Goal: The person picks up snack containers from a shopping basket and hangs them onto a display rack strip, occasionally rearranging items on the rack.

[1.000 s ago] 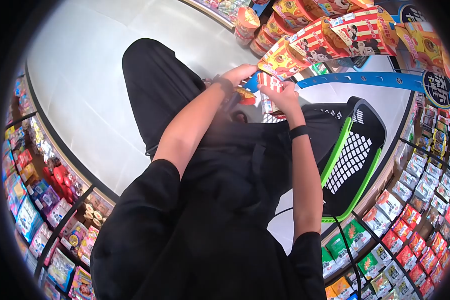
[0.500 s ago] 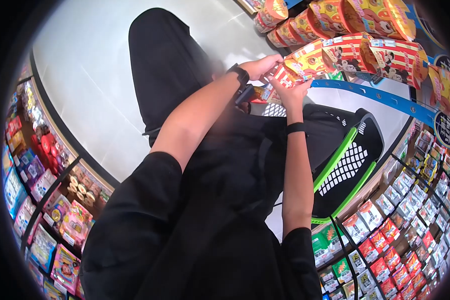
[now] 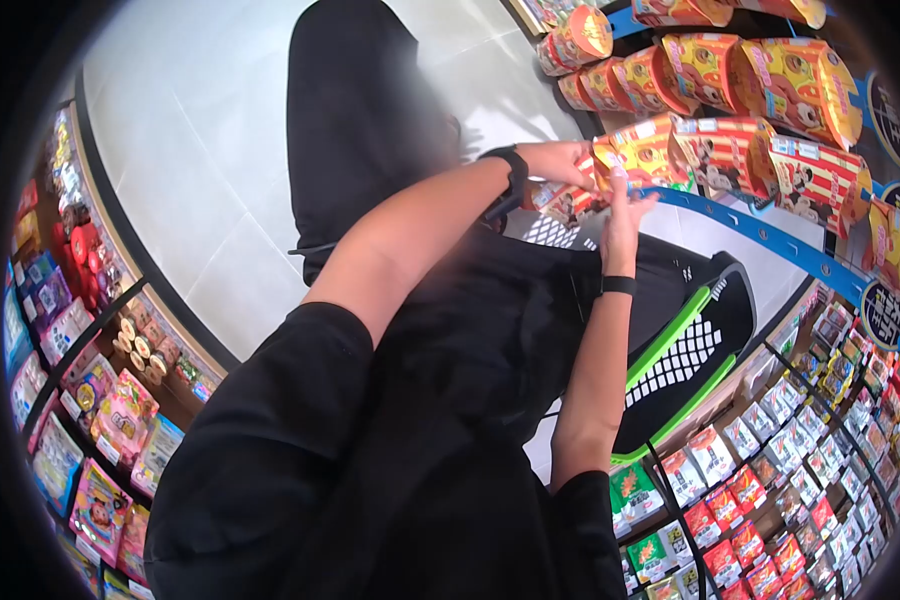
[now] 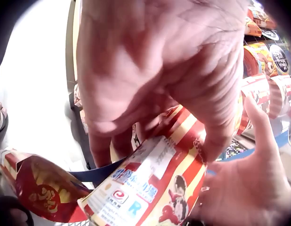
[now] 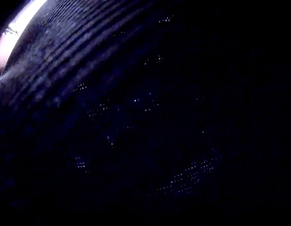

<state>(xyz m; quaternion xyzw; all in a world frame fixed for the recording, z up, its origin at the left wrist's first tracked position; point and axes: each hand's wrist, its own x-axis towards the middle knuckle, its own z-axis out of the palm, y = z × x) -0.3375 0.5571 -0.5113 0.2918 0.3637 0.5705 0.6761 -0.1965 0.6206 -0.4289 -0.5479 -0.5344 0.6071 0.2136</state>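
My left hand grips a red-and-cream striped snack pack from above, thumb on one side and fingers on the other. In the head view this pack lies low at the end of a hanging row, close below a yellow snack pack. Close beside it is my right hand, thumb raised and fingers spread, by the blue hanging strip. The left wrist view shows the right palm at the pack's right side. Another red snack pack is at lower left there. Dark cloth fills the right wrist view.
More striped packs hang along the row, with yellow snack packs above. A black basket with a green rim stands beside my leg. Shelves of packaged snacks line the right, and others the left.
The right hand held the striped pack a second ago; now the left hand grips it and the right hand's fingers are spread. Both hands have moved toward the hanging row's end.
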